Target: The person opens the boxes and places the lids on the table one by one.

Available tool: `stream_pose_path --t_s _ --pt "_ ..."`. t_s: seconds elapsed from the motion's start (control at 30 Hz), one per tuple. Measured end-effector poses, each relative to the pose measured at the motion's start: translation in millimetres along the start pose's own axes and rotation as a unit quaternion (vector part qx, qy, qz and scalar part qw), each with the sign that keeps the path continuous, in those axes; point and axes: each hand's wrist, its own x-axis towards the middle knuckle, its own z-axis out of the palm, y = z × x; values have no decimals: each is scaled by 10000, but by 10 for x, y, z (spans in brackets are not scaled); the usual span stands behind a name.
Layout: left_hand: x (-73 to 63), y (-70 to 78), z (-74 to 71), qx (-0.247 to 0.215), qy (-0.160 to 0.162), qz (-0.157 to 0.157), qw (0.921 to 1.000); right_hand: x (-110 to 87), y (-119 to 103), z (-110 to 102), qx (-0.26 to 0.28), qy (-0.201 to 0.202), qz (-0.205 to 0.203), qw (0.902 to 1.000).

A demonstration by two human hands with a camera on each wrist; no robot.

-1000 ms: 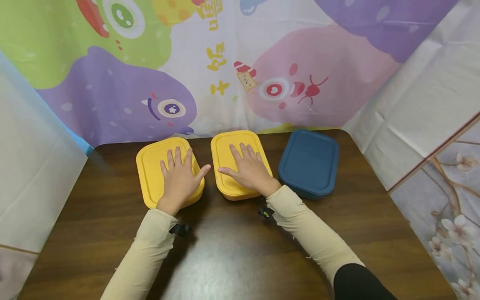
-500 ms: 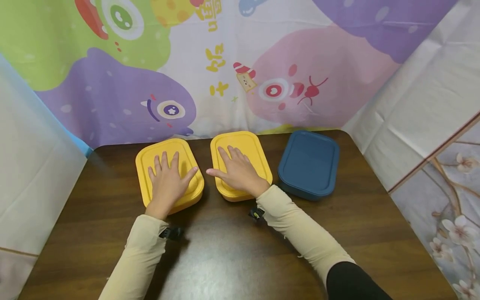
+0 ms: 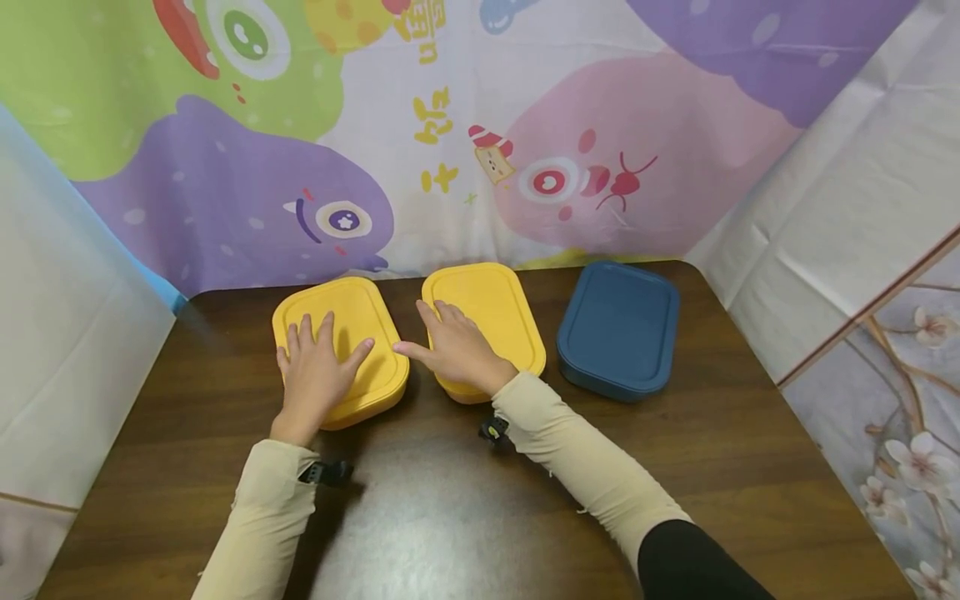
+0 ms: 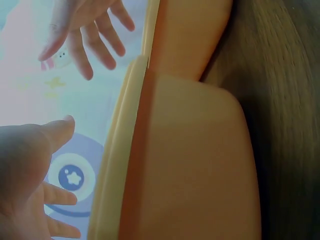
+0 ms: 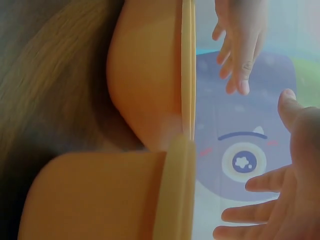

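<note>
Two yellow lidded boxes stand side by side in the head view, the left yellow box [image 3: 363, 312] slightly turned and the middle yellow box [image 3: 498, 304] beside it. My left hand [image 3: 313, 375] is over the left box's lid, fingers spread and thumb out. Over the near left part of the middle box is my right hand [image 3: 459, 352], its thumb pointing left across the gap. In the wrist views, a gap shows between the left hand [image 4: 25, 170] and the lid below it, and the right hand [image 5: 295, 185] is likewise raised off its lid. Both hands hold nothing.
A dark blue lidded box [image 3: 618, 325] stands right of the yellow ones. All three are near the back edge of the brown wooden table [image 3: 450, 500]. A cartoon-printed cloth [image 3: 465, 225] hangs behind it, with pale cloths at both sides.
Both hands have moved left and slightly toward me over the yellow boxes, fingers still spread. The boxes have not visibly moved.
</note>
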Motion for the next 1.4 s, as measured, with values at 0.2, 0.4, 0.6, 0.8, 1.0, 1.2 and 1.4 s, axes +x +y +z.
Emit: stream_pose_path --t_s 0.2,0.4,0.6,0.8,1.0,1.2,1.4 --pt "-22 -81 -25 -64 10 -144 9999 26 -68 74 -33 7 -142 9999" --pt "-28 -171 -36 -100 62 -252 9996 63 -147 123 -102 45 -245 9996" --pt "-37 -254 -39 -151 51 -351 9993 92 -216 190 -37 4 -305 9995" --pt "-54 -319 -64 -166 3 -383 9991 99 -293 223 89 -74 -391 9992" --pt "-65 -381 -64 -253 5 -464 9986 123 -326 267 183 -158 -375 9990" --pt "-68 -439 -54 -317 -29 -617 9976 140 -368 328 289 -167 -293 9990" --pt "-82 -473 -48 -392 -107 -774 9962 162 -432 375 558 -170 -39 9983"
